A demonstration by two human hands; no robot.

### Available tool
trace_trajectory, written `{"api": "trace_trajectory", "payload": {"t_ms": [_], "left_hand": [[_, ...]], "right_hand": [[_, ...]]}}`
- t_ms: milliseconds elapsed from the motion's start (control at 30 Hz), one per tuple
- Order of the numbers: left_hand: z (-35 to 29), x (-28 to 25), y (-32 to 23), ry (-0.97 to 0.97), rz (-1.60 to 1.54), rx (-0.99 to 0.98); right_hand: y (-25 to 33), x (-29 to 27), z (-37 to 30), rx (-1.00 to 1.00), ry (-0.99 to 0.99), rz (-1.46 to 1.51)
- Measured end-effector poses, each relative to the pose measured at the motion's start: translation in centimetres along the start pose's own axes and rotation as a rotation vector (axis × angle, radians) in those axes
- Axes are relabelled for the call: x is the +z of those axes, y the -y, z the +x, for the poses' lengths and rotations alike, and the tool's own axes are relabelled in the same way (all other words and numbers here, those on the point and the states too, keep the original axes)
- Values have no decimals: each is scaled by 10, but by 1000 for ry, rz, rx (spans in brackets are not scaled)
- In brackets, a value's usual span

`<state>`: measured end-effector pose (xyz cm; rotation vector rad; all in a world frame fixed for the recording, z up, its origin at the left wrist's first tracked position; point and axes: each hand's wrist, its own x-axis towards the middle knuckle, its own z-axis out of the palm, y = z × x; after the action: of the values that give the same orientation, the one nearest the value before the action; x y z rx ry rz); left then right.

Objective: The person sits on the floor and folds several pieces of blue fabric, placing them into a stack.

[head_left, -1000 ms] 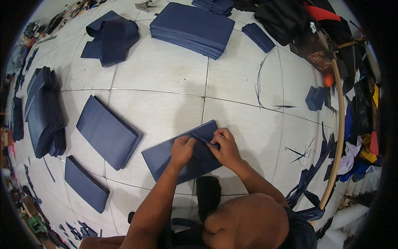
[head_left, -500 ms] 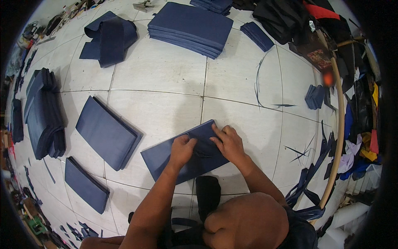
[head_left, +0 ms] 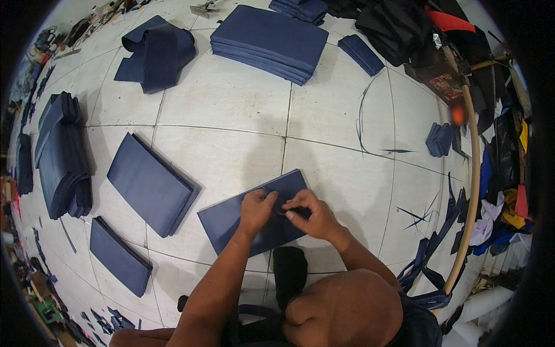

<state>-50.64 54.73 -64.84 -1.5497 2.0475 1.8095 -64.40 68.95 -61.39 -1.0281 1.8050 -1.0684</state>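
Observation:
A flat stack of navy fabric point(head_left: 222, 222) lies aslant on the tiled floor in front of me. My left hand point(head_left: 257, 209) rests on its middle with the fingers curled into a pinch; a small dark bit shows at the fingertips, too small to name. Just to the right, my right hand point(head_left: 312, 214) hovers low over the same stack, thumb and forefinger drawn together around thin dark strands that I cannot make out clearly. Left of these hands sit a larger folded navy fabric piece point(head_left: 147, 185) and a smaller folded navy piece point(head_left: 119, 255).
At the far side stands a thick pile of navy panels point(head_left: 269, 40), beside a looped fabric strip point(head_left: 159, 55). Draped navy layers point(head_left: 62, 156) lie at far left. Thin offcuts point(head_left: 417, 217), a curved wooden pole point(head_left: 473, 173) and heaped scraps line the right.
My right hand has drawn back from the stack's far right corner toward my left hand, its fingers curling into a pinch. The left hand has stayed nearly in place.

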Motion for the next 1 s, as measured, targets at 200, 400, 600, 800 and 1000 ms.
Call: {"api": "trace_trajectory", "payload": {"t_ms": [200,400,600,800,1000], "left_hand": [[-3,-2,-2,31,-54,18],[7,6,19,10,-135,28],[2,7,4,-2,-309,-103],[3,7,13,6,-117,6],[1,5,7,35,-97,22]], "right_hand": [[-30,-10,18,-167,-156,-732],[-33,-4,14,-294,-166,-563],[-1,-3,0,-111,83,-274],[1,-8,8,82,-67,-129],[-32,-7,16,-226,-47,-726]]}}
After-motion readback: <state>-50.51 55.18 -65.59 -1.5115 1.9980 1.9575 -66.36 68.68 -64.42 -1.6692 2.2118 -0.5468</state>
